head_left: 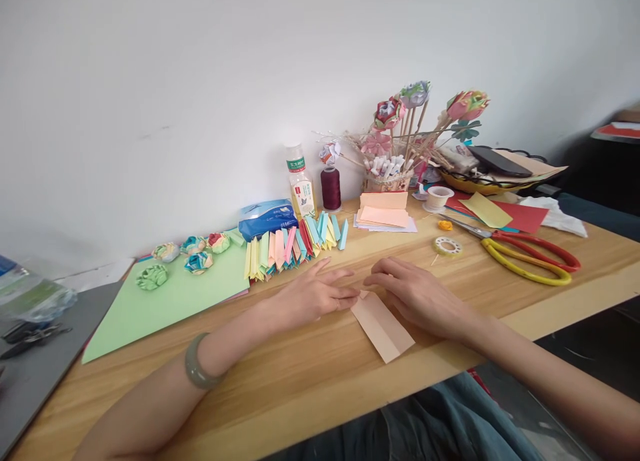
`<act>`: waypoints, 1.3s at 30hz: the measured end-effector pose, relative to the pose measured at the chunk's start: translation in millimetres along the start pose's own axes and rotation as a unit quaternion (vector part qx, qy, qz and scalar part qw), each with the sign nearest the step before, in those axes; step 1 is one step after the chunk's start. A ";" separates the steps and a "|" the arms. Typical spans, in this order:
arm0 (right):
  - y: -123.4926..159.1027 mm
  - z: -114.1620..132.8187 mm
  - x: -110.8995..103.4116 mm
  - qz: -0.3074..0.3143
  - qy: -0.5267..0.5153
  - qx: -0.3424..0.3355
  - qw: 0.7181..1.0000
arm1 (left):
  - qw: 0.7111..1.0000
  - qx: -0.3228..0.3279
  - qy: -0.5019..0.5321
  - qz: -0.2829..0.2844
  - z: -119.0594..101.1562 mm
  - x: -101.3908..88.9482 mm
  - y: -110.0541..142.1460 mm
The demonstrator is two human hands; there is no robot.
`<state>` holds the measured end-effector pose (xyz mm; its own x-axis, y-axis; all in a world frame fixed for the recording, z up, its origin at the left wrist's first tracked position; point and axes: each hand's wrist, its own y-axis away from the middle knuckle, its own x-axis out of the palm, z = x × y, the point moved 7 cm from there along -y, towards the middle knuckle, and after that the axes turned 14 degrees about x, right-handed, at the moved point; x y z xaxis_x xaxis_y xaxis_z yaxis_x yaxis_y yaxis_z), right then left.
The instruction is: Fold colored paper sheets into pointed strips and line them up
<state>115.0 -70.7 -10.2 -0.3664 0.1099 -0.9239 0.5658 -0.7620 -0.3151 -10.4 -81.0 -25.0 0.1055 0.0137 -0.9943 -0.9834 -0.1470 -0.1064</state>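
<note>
A pale pink rectangular paper [384,326] with a lengthwise crease lies slanted on the wooden table. At its far end a small corner looks folded over. My left hand [307,293] reaches in from the left, fingers stretched and somewhat spread, its lower fingertips touching that far end. My right hand [417,293] is on the other side, fingers bent and closed at the same end of the paper; its thumb is mostly hidden. A stack of pink paper pieces [384,214] lies behind my hands.
Folded paper strips [280,251] stand in a row behind my left hand. Paper flowers [199,262] rest on green sheets [170,314]. To the right lie a tape roll [447,246] and large scissors [530,254]. A bottle [301,188] and thread spool [331,188] stand by the wall.
</note>
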 end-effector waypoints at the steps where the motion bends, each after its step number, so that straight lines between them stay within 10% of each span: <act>1: -0.5 -0.3 1.1 0.010 -0.001 -0.006 1.000 | 1.000 -0.001 0.003 0.001 0.0 0.2 0.1; 14: 8.8 4.7 -2.6 0.051 0.058 -0.150 0.986 | 1.000 0.002 -0.015 -0.008 3.0 3.9 1.8; 24: 38.6 -3.5 -16.4 0.119 -0.112 -0.007 0.987 | 0.999 0.022 -0.009 -0.035 2.5 1.3 4.4; 33: 34.2 15.5 -5.5 -0.053 0.050 -0.029 0.997 | 0.974 -0.063 -0.072 -0.205 -4.8 -32.7 2.6; 39: 19.1 12.7 3.0 -0.036 0.065 0.022 0.997 | 0.982 -0.038 -0.125 -0.138 -31.5 -17.3 -11.7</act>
<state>115.3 -93.0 -16.3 -0.3044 0.2456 -0.9203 0.5076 -0.7758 -0.3749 3.9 -110.6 -6.5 0.3182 0.3047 -0.8977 -0.9074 -0.1763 -0.3815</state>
